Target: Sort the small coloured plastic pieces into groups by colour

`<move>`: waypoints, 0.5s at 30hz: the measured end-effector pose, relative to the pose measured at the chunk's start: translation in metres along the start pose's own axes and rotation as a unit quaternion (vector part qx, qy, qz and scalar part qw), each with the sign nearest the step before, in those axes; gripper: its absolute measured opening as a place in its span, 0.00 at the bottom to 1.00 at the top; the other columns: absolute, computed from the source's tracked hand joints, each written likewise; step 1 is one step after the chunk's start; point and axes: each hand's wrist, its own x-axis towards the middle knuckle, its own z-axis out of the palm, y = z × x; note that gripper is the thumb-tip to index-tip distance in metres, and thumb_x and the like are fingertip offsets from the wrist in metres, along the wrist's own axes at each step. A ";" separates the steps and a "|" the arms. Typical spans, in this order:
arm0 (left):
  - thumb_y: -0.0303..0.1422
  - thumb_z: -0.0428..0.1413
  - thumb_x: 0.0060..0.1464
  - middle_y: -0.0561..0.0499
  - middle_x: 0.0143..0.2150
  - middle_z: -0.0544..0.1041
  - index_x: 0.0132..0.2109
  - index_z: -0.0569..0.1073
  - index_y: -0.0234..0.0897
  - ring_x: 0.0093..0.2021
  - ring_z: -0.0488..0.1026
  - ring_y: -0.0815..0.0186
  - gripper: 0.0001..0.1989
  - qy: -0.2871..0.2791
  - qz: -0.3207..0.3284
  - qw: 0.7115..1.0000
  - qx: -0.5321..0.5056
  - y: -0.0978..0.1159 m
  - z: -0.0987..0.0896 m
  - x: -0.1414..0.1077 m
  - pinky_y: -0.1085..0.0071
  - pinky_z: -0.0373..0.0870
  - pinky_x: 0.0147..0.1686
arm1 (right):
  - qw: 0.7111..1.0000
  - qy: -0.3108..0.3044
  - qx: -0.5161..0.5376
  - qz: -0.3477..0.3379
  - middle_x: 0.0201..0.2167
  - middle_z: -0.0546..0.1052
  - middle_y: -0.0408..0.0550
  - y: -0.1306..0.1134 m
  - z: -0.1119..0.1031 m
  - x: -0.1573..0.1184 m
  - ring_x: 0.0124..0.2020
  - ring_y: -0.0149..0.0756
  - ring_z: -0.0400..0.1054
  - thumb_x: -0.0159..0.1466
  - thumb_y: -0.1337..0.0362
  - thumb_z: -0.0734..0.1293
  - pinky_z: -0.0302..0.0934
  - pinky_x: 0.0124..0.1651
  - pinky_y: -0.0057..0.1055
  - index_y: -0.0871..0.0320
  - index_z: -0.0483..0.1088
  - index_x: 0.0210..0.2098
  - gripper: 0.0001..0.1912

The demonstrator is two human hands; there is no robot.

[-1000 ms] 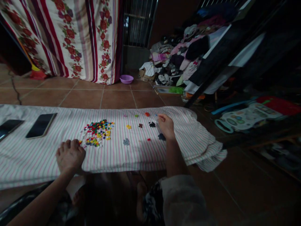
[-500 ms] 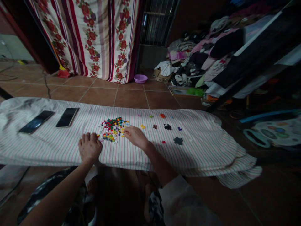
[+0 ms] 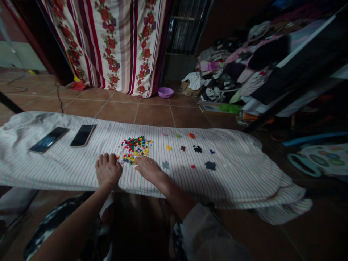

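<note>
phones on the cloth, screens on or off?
Off, as far as the picture shows. Both phones lie flat and face up on the striped cloth, their screens dark, showing only faint reflections.

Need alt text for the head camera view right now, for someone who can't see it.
Both hands rest on a striped cloth at the near edge of a pile of small coloured beads: left hand beside it, right hand at its lower edge. Smaller sorted bead clusters lie to the right; two dark phones lie left.

Head view — close, looking forward and down over the striped cloth point(image 3: 67, 163).
</note>
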 end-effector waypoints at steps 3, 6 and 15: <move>0.32 0.43 0.60 0.38 0.57 0.71 0.52 0.72 0.35 0.63 0.62 0.51 0.18 0.004 0.005 1.000 0.009 0.000 -0.001 0.000 0.54 0.58 0.60 | 1.000 -0.008 -0.009 0.011 0.48 0.77 0.54 0.001 -0.001 0.000 0.50 0.41 0.72 0.69 0.62 0.65 0.66 0.51 0.33 0.60 0.71 0.49 0.11; 0.33 0.43 0.60 0.39 0.57 0.70 0.52 0.71 0.35 0.62 0.62 0.51 0.18 -0.003 0.005 1.000 0.016 0.001 -0.001 0.000 0.55 0.58 0.60 | 1.000 -0.015 -0.007 0.021 0.47 0.77 0.55 0.001 -0.004 0.000 0.49 0.42 0.73 0.69 0.59 0.66 0.67 0.50 0.34 0.60 0.71 0.48 0.12; 0.33 0.43 0.60 0.39 0.56 0.71 0.53 0.71 0.35 0.62 0.62 0.50 0.19 -0.007 0.005 1.000 0.018 0.000 -0.001 0.000 0.55 0.58 0.59 | 0.999 0.002 0.049 0.018 0.46 0.78 0.51 0.010 -0.006 0.000 0.48 0.41 0.73 0.68 0.61 0.67 0.64 0.48 0.32 0.57 0.71 0.46 0.09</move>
